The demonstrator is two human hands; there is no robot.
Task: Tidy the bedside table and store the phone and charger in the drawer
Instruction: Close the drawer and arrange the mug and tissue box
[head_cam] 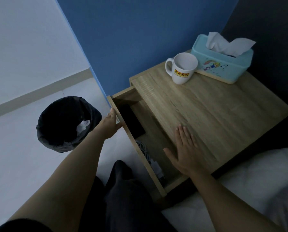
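The wooden bedside table (223, 114) has its drawer (136, 148) partly pulled out on the left side. Inside the drawer lies a dark phone (133, 124) at the far end and a white charger with coiled cable (151, 161) nearer me. My left hand (111, 124) grips the drawer's front panel, thumb over its top edge. My right hand (185, 149) rests flat, fingers spread, on the tabletop near its front left edge, holding nothing.
A white mug (181, 69) and a light blue tissue box (223, 62) stand at the back of the tabletop. A black-lined waste bin (68, 124) with crumpled paper sits on the floor to the left. White bedding (257, 181) lies at the right.
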